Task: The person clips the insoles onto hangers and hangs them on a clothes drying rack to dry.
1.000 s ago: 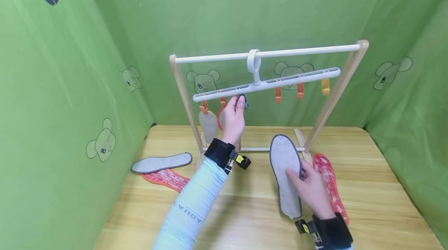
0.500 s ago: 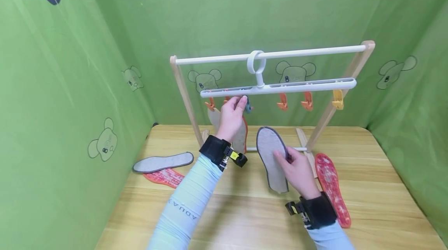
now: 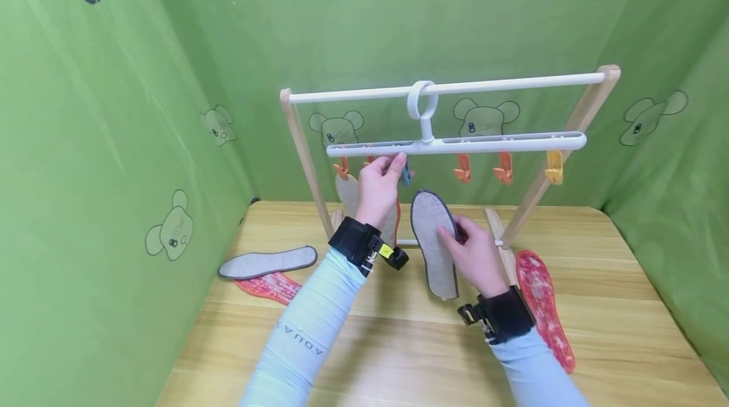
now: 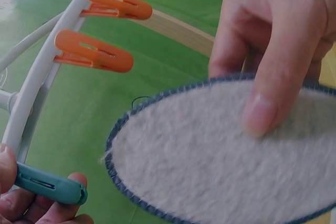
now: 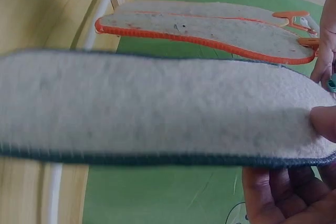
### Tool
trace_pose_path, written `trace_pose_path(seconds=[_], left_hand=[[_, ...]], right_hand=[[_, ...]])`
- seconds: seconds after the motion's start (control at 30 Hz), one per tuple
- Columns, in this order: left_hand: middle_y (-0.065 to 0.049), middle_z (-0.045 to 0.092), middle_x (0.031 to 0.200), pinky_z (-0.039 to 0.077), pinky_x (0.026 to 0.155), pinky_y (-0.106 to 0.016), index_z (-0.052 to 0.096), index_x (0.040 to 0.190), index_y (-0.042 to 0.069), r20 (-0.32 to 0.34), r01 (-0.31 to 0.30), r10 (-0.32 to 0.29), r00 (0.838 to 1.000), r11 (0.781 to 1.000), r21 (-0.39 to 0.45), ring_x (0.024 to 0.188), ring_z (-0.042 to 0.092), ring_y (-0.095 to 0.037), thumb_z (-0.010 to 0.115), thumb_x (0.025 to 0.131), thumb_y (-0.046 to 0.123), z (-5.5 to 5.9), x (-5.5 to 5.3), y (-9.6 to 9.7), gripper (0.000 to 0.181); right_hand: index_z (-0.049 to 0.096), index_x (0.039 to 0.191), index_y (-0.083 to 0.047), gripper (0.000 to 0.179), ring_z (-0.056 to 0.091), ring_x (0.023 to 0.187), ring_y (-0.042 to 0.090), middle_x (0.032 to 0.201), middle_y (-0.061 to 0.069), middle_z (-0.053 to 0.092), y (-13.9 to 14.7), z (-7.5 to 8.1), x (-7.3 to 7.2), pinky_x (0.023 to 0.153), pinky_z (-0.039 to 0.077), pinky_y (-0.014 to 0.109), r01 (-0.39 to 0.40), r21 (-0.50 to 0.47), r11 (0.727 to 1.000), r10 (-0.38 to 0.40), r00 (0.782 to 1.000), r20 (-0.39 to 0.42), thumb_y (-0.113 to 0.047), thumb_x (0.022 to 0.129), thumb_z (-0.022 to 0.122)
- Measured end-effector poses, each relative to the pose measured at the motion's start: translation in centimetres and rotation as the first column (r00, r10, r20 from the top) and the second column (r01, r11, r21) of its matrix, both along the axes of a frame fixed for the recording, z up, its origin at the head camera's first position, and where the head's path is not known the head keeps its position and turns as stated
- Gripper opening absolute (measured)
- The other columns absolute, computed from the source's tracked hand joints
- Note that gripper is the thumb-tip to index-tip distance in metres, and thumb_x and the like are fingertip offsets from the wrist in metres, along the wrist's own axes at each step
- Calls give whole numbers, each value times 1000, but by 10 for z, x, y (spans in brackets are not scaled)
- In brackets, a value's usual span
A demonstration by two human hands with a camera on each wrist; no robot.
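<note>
My left hand point(image 3: 378, 193) pinches a teal clip point(image 4: 50, 183) that hangs from the white hanger point(image 3: 495, 144). In my right hand point(image 3: 478, 256) is a grey felt insole point(image 3: 435, 244) with a dark blue stitched edge, thumb on its pale face and fingers behind. The insole is held upright, its upper end below and to the right of the teal clip, apart from it. Two insoles hang left of there: an orange-edged insole point(image 5: 210, 35) and a pale insole point(image 5: 199, 9) behind it, at the orange clips. My left hand partly covers them in the head view.
Right of the hanger's middle hang two orange clips point(image 3: 504, 169) and a yellow clip point(image 3: 554, 168). A wooden rack point(image 3: 586, 103) carries the hanger. On the table point(image 3: 615, 306) lie a red insole point(image 3: 543, 306) at right, and a grey insole point(image 3: 267, 262) over another red insole point(image 3: 267, 288) at left.
My right hand has lifted the grey insole up and leftward, toward the teal clip. The hanger, earlier tilted, now hangs nearly level. My left hand stays at the teal clip.
</note>
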State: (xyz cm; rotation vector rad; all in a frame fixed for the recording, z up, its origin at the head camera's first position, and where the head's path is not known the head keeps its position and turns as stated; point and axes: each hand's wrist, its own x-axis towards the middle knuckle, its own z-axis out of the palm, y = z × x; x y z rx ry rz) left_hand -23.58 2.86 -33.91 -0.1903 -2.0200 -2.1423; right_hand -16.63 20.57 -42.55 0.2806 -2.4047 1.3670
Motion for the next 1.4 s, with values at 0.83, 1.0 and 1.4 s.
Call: trace_pose_path(seconds=[0.83,1.0,1.4], left_hand=[[-6,75,92,57,79,-31,72,109,4,0,-49,49,999,994,96,84,73,-30,67,95,23,2,2,8,25],[-5,74,93,58,77,-31,73,109,5,19,-45,43,999,995,87,85,73,-28,66,95,25,2,3,8,25],[-13,74,87,57,70,-30,72,107,0,25,-54,52,998,995,89,76,72,-21,68,94,24,1,2,9,27]], right_hand=[[68,106,5,21,64,74,24,89,18,70,-7,12,-8,61,53,24,-43,24,999,43,999,5,-13,94,70],[67,110,5,26,66,79,27,94,20,71,-9,15,-10,66,54,24,-45,27,999,45,999,19,-15,95,69],[67,111,5,27,67,79,27,95,21,71,-15,24,-14,67,55,29,-53,41,998,52,998,36,-17,95,69]])
